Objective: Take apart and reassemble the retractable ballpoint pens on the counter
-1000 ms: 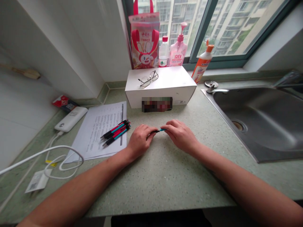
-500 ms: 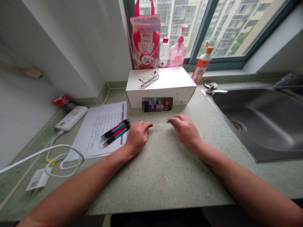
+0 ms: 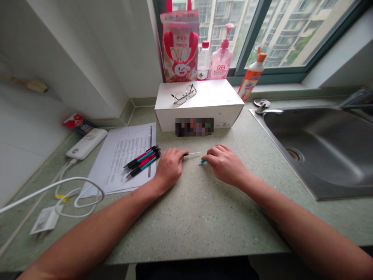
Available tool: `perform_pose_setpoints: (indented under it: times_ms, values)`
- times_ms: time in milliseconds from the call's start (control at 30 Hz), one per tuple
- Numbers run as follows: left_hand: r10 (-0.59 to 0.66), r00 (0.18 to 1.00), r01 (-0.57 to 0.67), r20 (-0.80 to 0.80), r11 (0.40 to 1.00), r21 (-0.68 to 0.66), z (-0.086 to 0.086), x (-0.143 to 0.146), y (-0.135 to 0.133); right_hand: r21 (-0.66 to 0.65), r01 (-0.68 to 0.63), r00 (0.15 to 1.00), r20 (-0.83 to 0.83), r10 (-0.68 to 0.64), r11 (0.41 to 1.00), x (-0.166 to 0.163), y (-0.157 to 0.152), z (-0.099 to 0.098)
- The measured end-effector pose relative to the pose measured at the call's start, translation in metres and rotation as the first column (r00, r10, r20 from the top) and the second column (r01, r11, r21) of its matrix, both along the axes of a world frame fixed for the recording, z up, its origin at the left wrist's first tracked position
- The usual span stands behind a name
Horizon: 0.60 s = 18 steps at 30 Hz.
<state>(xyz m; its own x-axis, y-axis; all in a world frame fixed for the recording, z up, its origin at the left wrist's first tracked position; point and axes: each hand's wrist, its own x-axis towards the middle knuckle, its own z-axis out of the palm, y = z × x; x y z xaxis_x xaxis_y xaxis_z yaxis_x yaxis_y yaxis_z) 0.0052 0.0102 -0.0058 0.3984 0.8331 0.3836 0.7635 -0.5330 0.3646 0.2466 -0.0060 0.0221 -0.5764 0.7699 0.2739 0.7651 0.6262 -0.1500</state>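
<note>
My left hand (image 3: 170, 167) rests on the green counter with its fingers closed round the black front part of a pen, from which a thin refill (image 3: 194, 154) sticks out to the right. My right hand (image 3: 225, 163) lies just right of it, fingers closed on the teal pen barrel (image 3: 202, 161), only its tip showing. The two parts are apart. Several black, red and teal pens (image 3: 142, 160) lie in a bundle on a printed sheet (image 3: 122, 155) left of my left hand.
A white box (image 3: 201, 103) with glasses (image 3: 183, 94) on top stands behind my hands. Bottles and a pink bag line the window sill. A steel sink (image 3: 320, 144) lies at the right. A power bank (image 3: 86, 144) and white cables (image 3: 64, 190) are at the left.
A second ago both hands held one pen together. They have pulled it apart: the left keeps the part with the refill, the right has drawn the teal barrel off and lowered it.
</note>
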Motion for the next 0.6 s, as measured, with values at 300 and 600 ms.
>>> perform_pose_setpoints:
  times_ms: [300, 600]
  values:
    - [0.025, 0.995, -0.023, 0.095, 0.999, -0.022, 0.003, 0.001, 0.001, -0.051, 0.039, 0.984, -0.172, -0.047, 0.998, -0.007, 0.007, -0.018]
    - [0.016, 0.995, -0.014, 0.102, 1.0, -0.02, 0.003, 0.0, 0.001, -0.006, 0.042, 0.981, -0.19, -0.043, 0.999, -0.004, 0.012, -0.022]
